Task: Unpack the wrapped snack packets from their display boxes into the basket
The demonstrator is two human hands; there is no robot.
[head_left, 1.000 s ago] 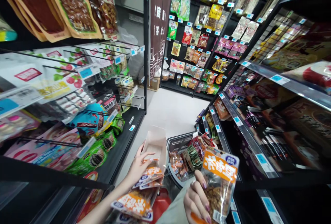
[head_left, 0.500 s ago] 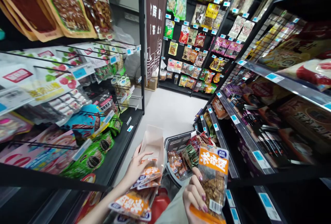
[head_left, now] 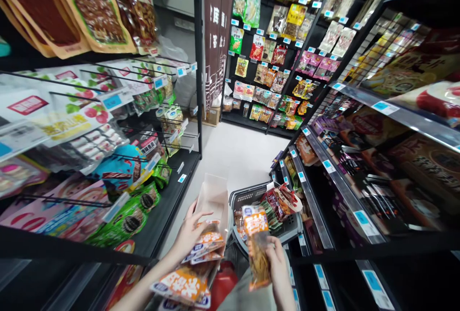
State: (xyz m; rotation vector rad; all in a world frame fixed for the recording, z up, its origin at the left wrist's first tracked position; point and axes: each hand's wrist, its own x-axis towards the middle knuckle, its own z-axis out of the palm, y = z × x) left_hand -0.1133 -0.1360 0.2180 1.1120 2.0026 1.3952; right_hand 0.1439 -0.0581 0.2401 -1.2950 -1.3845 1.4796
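My right hand (head_left: 276,258) grips a snack packet (head_left: 258,253) by its right side. The packet is see-through with an orange and white top and brown food inside, and it is held upright before the near side of a grey shopping basket (head_left: 237,201). On the left, my left hand (head_left: 190,232) is closed on the edge of an open cardboard box (head_left: 213,193), its fingers reaching across the inside. Several orange-labelled snack packets (head_left: 187,282) lie in the box's lower part and below that hand. Red and green packets (head_left: 278,203) fill part of the basket.
Hanging snack bags (head_left: 122,167) line the left shelf, whose black edge (head_left: 172,205) runs close by my left arm. Shelves with price tags (head_left: 328,165) stand close on the right. A pale floor (head_left: 240,148) leads to a back rack (head_left: 266,52) of hanging packets.
My right hand has moved left with the snack packet, which has turned and now hangs in front of the basket. My left hand and the box look unmoved.
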